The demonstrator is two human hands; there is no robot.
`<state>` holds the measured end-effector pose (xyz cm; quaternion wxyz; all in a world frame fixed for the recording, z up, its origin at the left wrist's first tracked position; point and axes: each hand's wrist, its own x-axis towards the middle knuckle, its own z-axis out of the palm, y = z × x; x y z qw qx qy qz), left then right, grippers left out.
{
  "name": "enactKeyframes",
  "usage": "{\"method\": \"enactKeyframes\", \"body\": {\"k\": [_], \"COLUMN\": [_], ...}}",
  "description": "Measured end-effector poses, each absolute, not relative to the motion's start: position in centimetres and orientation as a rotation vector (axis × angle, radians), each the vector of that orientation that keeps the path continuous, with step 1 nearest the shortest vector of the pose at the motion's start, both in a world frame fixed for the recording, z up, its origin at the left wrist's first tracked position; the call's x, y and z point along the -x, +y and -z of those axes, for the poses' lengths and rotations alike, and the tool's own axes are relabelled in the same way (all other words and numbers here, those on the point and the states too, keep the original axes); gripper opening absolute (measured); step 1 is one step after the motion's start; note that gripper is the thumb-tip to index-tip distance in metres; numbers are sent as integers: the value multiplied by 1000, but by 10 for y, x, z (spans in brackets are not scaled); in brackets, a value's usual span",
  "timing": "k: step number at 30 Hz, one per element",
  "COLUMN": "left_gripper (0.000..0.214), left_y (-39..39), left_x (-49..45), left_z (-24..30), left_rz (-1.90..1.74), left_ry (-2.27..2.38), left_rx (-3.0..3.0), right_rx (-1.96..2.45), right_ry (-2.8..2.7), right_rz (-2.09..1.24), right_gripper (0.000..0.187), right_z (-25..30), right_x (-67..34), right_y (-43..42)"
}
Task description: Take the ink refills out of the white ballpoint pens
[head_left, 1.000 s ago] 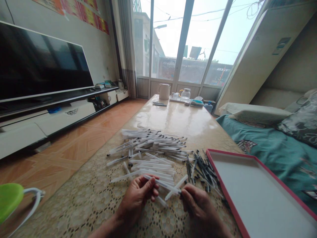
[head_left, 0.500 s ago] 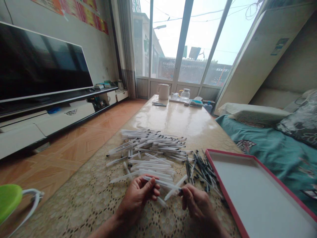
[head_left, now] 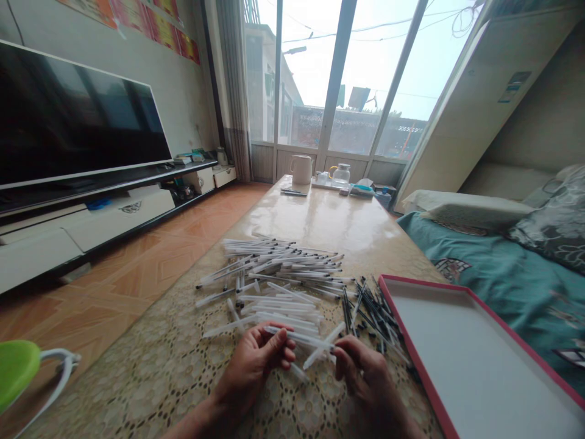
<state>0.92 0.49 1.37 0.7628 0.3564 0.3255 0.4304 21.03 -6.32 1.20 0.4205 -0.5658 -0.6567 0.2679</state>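
My left hand (head_left: 262,350) is closed around one end of a translucent white pen (head_left: 304,336), thumb on top. The pen slants down to the right, where the thumb and fingertips of my right hand (head_left: 361,366) pinch its black end. Beneath the pen, several loose white pen barrels (head_left: 286,311) lie on the patterned tablecloth. Farther back is a heap of pens with black ends (head_left: 283,262). Just beyond my right hand sits a pile of thin black refills (head_left: 375,311) and small black parts.
A shallow box with a red rim (head_left: 425,366) lies at the right of the table (head_left: 292,219). At the far end stand a beige jug (head_left: 301,169) and a glass pot (head_left: 341,174). A green seat (head_left: 18,372) is at the lower left, and a bed (head_left: 493,262) on the right.
The fingers of my right hand have shifted slightly upward at the pen's black end. My left hand and the piles look unchanged.
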Motion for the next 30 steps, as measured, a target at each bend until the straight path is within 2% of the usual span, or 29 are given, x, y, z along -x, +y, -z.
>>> {"method": "enactKeyframes", "body": {"k": [4,9,13,18,22,27,30], "left_gripper": [24,27,25,25,23,25,23], "left_y": [6,6,6,6,7,7,7], "left_x": [-10,-10,-10,-9,-9,-10,-10], "left_z": [-14,-16,-17,-15,-14,-15,-14], "left_rz": [-945,-929,-932,-941,-939,-939,-947], "left_ry": [703,724,725,727,706,722,724], "left_rx": [-761,-769,-759,-776,-775,-769,-766], "right_rx": [1415,1447,1451,1443,1455,1492,1490], "right_ry": [-1585,-1664,-1618,-1671,-1625,-1663,-1676], "right_rz": [-724,-647,-692,-686,-706,-702,-688], "right_gripper": [23,36,23,35,27,40,36], "right_z": [-13,-11,-12,-11,-11,-11,-10], "right_x": [-209,-211,-211,-211,-210,-210,-210], "right_y": [-63,-63,-63,-62,-62,-62,-62]}}
